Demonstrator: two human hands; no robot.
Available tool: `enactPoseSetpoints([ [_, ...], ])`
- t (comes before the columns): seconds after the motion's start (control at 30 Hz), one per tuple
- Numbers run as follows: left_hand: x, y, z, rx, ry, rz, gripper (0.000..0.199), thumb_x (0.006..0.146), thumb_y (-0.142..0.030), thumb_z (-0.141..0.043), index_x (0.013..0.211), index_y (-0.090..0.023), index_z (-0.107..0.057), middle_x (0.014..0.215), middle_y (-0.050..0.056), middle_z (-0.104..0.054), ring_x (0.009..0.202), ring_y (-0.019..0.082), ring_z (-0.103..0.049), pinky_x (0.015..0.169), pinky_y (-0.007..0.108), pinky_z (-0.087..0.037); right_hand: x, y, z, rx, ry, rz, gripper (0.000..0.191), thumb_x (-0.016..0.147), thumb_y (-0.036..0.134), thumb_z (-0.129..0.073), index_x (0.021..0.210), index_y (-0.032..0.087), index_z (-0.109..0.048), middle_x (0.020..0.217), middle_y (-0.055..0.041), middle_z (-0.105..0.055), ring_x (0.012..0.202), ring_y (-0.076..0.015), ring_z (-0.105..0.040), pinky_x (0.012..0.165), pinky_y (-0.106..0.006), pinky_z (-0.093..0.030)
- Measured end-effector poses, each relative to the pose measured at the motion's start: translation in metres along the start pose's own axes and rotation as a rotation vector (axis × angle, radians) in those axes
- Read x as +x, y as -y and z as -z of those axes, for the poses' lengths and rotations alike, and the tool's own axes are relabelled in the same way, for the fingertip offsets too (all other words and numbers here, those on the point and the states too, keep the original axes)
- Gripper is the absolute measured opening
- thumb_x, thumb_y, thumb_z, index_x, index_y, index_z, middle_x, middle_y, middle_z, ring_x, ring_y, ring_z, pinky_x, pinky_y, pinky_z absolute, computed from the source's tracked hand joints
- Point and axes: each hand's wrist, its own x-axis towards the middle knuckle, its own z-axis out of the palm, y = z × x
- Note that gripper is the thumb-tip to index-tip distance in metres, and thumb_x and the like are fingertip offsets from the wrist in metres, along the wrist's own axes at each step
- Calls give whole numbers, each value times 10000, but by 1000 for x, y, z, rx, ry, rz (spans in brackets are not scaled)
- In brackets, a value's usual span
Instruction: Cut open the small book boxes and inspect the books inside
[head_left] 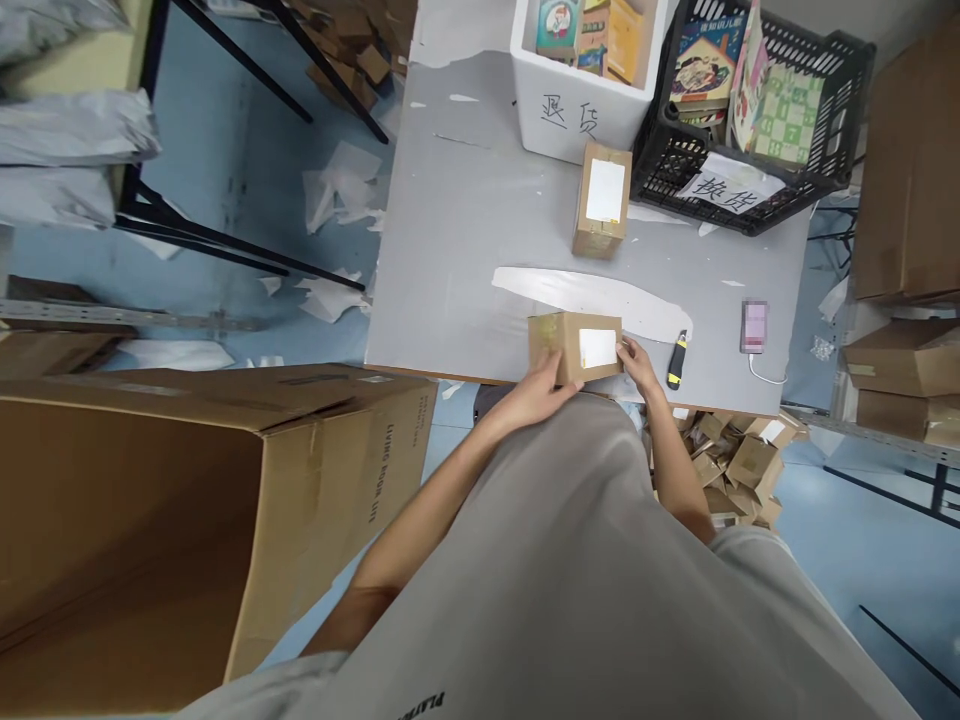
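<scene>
A small cardboard box point(556, 343) with a white label rests at the table's near edge, between my two hands. My left hand point(541, 388) grips its left side and near lower edge, fingers bent against the cardboard. On the right end, the fingertips of my right hand point(638, 366) press against the box. A utility knife point(677, 360), black with yellow, lies just right of my right hand. Beyond the box is a long strip of white paper point(592, 300). Farther back stands a second taped cardboard box point(602, 200), also with a white label.
At the table's point(457, 240) far side are a white bin point(585, 115) and a black crate point(750, 190), both holding books. A phone point(754, 327) with a cable lies right. A large open carton point(337, 450) stands at left; several small boxes point(750, 465) are piled below right.
</scene>
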Motion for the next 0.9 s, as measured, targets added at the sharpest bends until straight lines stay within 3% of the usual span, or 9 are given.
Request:
enactPoseSetpoints([
  [0.07, -4, -22, 0, 54, 146, -29, 948, 1017, -721, -669, 1780, -215, -422, 1912, 165, -293, 1805, 387, -198, 1449, 529, -287, 2, -7, 9, -46, -86, -20, 828, 815, 713, -791, 1391, 119, -760, 1485, -247, -778, 1388, -374, -738, 1258, -570, -539],
  [0.17, 0, -48, -3, 87, 295, -79, 901, 1062, -709, -585, 1782, -190, -429, 1921, 151, -271, 1809, 373, -166, 1457, 506, -268, 5, -14, 15, -62, -140, -32, 737, 839, 688, -747, 1309, 122, -791, 1449, -243, -796, 1354, -367, -743, 1251, -576, -531],
  [0.37, 16, -66, -21, 101, 354, -147, 716, 1089, -587, -596, 1691, -201, -547, 1862, 134, -418, 1785, 376, -271, 1440, 495, -323, 7, -21, 7, -40, -205, -40, 648, 876, 682, -628, 1162, 135, -824, 1308, -213, -848, 1245, -357, -755, 1188, -593, -562],
  [0.53, 13, -60, -12, 51, 320, -117, 719, 1076, -624, -606, 1672, -225, -562, 1796, 115, -531, 1729, 369, -415, 1414, 492, -387, 4, -24, 3, -16, -219, -60, 722, 850, 743, -636, 1192, 137, -828, 1290, -208, -847, 1219, -351, -756, 1157, -562, -582],
  [0.7, -2, -46, 18, -2, 223, -11, 778, 1058, -688, -609, 1692, -238, -568, 1819, 93, -498, 1750, 365, -372, 1441, 496, -331, -14, -29, 1, 28, -171, -137, 907, 761, 832, -751, 1336, 131, -778, 1247, -205, -850, 1182, -356, -775, 1076, -572, -630],
  [0.8, -2, -26, 38, -9, 151, 57, 809, 1045, -705, -632, 1696, -229, -574, 1799, 108, -525, 1736, 389, -396, 1423, 513, -351, -26, -26, -7, 87, -106, -180, 1002, 711, 882, -801, 1382, 139, -751, 1293, -211, -842, 1265, -370, -762, 1105, -578, -626],
  [0.9, 10, 6, 56, -17, 15, 127, 803, 992, -653, -736, 1646, -201, -622, 1739, 155, -594, 1630, 415, -540, 1358, 517, -435, -32, -12, -27, 129, -58, -160, 980, 717, 884, -816, 1382, 167, -751, 1355, -201, -834, 1304, -370, -756, 1143, -566, -621],
])
